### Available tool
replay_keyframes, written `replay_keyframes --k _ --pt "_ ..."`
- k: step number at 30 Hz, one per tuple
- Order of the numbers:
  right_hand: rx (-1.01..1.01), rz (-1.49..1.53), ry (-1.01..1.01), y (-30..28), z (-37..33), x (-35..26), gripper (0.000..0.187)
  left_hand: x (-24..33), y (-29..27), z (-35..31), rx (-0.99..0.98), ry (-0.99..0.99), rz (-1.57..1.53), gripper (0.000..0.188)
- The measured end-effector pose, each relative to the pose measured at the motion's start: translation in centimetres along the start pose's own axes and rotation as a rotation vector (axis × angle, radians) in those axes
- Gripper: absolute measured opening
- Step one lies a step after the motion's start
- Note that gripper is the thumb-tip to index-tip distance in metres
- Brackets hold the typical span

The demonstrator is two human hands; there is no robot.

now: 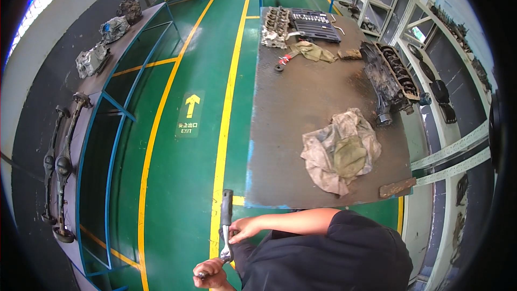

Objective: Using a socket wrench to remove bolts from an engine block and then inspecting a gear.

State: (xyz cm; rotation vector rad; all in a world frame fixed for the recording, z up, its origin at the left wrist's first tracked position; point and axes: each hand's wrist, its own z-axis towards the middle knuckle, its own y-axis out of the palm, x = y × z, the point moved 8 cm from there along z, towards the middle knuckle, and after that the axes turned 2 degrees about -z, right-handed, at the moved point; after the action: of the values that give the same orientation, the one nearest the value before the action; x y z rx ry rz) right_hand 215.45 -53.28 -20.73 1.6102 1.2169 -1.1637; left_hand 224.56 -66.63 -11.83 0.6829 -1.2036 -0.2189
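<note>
In front of my body at the bottom, a ratchet wrench (226, 210) with a dark grip and a metal shaft points away from me. My left hand (211, 275) is closed in a fist at the wrench's head end, and a dark round end pokes out of that fist. My right hand (245, 229), reaching across from a black short sleeve, has its fingers curled at the metal shaft below the grip. Part of the shaft and head is covered by my fingers. Both hands are off the workbench (291, 129), left of its near edge.
On the bench lie a crumpled stained rag (318, 153), an engine block (396, 73), a cylinder head (276, 27), an open socket set (318, 24) and a wooden block (397, 187). A blue-framed table (97, 102) with axle parts stands left; metal shelving (431, 64) stands right.
</note>
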Motion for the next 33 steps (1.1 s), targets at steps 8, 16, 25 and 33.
replay_keyframes --k 8,16,25,33 --pt "0.429 0.158 -0.045 -5.0 12.3 -6.1 0.029 3.4 -4.3 17.0 -0.39 -0.32 -0.157 0.061" --pt "0.999 0.72 -0.422 -15.6 13.0 -7.6 0.02 -2.5 2.8 29.8 -0.837 -0.408 -0.237 0.056" --pt "1.698 0.588 -0.668 -25.2 0.7 -7.2 0.021 -16.8 10.2 37.4 -0.758 -0.963 -0.287 0.027" --pt "2.223 0.554 -0.415 -23.9 -8.6 -2.9 0.03 -28.7 19.0 35.5 -1.004 -1.436 -0.004 0.025"
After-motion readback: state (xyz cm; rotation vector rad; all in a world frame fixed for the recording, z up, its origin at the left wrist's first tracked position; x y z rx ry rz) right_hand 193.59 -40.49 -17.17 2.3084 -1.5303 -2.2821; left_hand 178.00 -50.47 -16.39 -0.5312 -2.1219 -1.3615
